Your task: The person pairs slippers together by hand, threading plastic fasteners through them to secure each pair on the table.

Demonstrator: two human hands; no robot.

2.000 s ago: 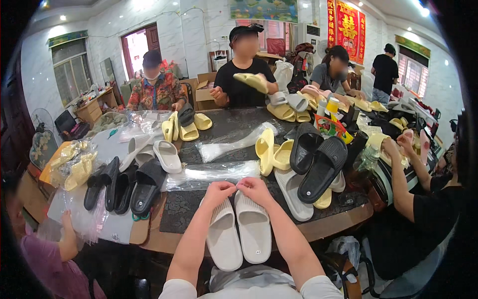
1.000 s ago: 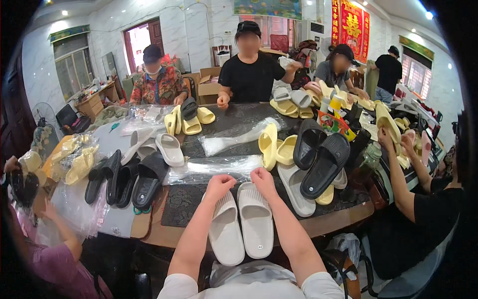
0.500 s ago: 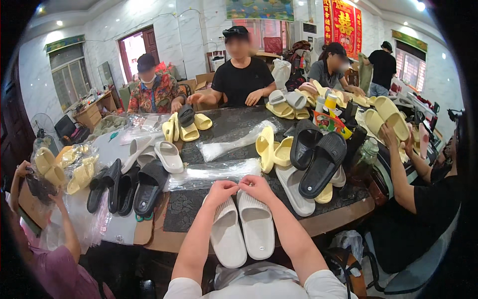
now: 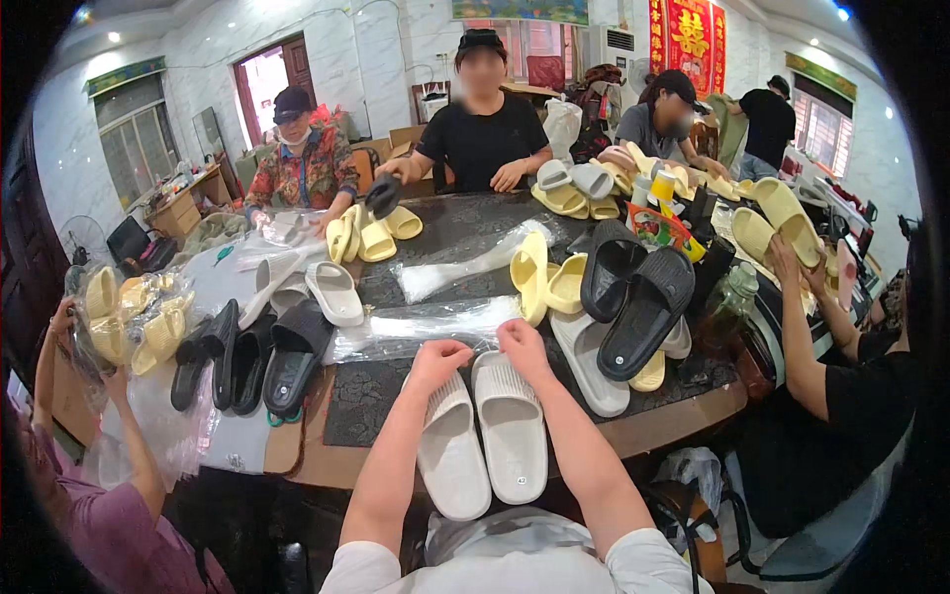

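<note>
Two off-white ribbed slide slippers, the left slipper [image 4: 455, 455] and the right slipper [image 4: 513, 431], lie side by side at the table's near edge, toes pointing away from me. My left hand [image 4: 438, 364] is at the left slipper's toe, its fingers pinched together. By the right slipper's toe my right hand [image 4: 522, 348] has its fingers curled closed, close to a stack of clear plastic bags [image 4: 426, 337]. What either hand pinches, if anything, is too small to make out. A gap separates the hands.
Right of me are stacked black slippers [image 4: 651, 312], a white slipper [image 4: 586, 366] and yellow slippers [image 4: 529, 279]. More black slippers [image 4: 297, 358] stand left. Another clear bag bundle [image 4: 465, 265] lies farther off. A glass jar [image 4: 734, 293] stands right. Co-workers sit and stand around the table.
My hands, close together before, have moved apart, the right one away to the right and slightly farther forward. Across the table, a co-worker has lifted a dark slipper.
</note>
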